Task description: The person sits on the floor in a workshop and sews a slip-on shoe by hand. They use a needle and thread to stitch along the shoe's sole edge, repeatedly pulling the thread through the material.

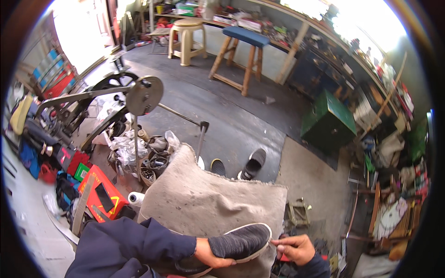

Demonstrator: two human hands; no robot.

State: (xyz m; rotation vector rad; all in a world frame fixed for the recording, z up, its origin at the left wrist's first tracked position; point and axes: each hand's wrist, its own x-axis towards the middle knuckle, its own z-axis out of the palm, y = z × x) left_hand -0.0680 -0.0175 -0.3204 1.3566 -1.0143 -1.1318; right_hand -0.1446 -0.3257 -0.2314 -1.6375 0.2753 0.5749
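My left hand (212, 255) is wrapped round a dark grey knit slip-on shoe (234, 242) with a white sole, held over my lap with its toe to the right. At the toe's sole edge, the thumb and fingers of my right hand (296, 249) are pinched together. Whatever they hold there is too small to make out. Below my left hand shows part of another dark shoe (189, 268) with a pale sole edge. A stained beige cloth (218, 199) covers my lap under the shoes.
On the floor ahead lie a black slip-on shoe (254, 164) and a dark insole or shoe (218, 167). An iron machine with a round wheel (144, 95) stands left, beside a thread spool (136, 199) and an orange box (99, 187). Farther off are a blue-topped stool (245, 36) and a green box (328, 121).
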